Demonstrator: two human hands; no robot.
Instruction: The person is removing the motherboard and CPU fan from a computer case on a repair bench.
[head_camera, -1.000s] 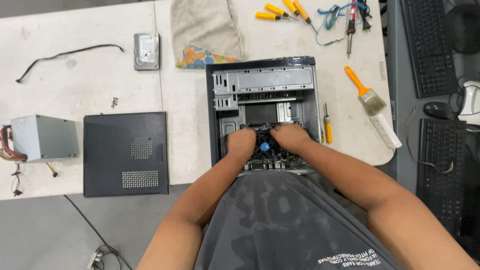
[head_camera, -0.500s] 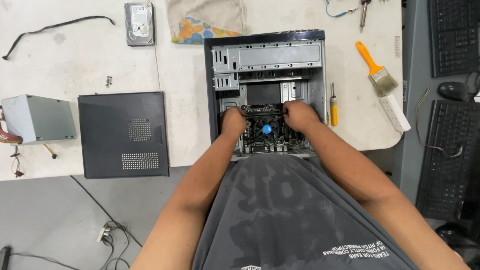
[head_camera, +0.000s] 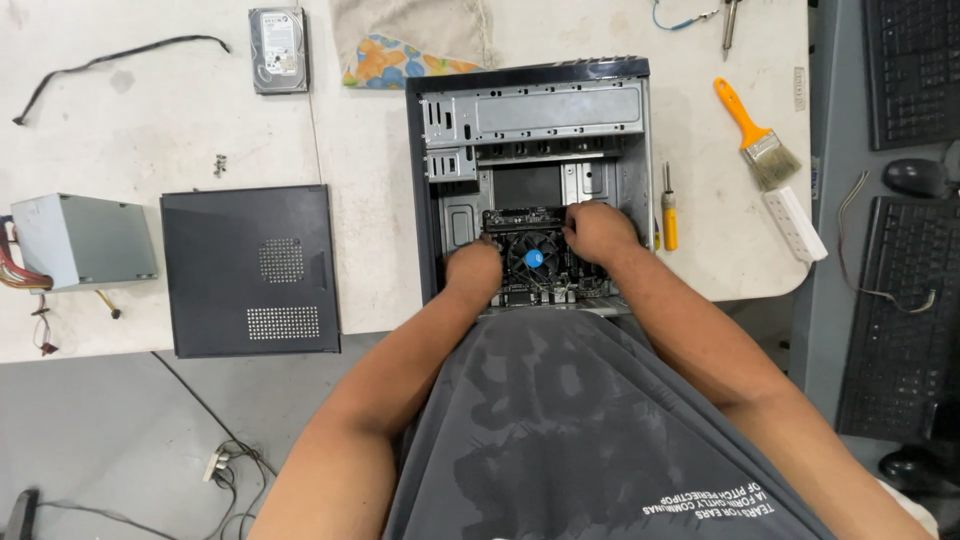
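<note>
Both hands are down inside the open computer case (head_camera: 530, 100) lying on the white table (head_camera: 150, 120): the left hand (head_camera: 472, 270) is curled over the left edge of the motherboard (head_camera: 505, 222) and the right hand (head_camera: 597, 230) grips the top-right corner, with the cooler fan (head_camera: 533, 257) sitting between them. Fingers are tucked under or behind the board, so I honestly can't tell how tight the pinch is. Risk I see: those sheet-metal case walls look sharp and the hands are right up against them, so knuckles could get scraped, or the board could flex and catch if it tilts. The yellow screwdriver (head_camera: 668, 215) just beside the case could get bumped too. The side panel (head_camera: 250, 270) and power supply (head_camera: 85, 240) sit well off to the left.
</note>
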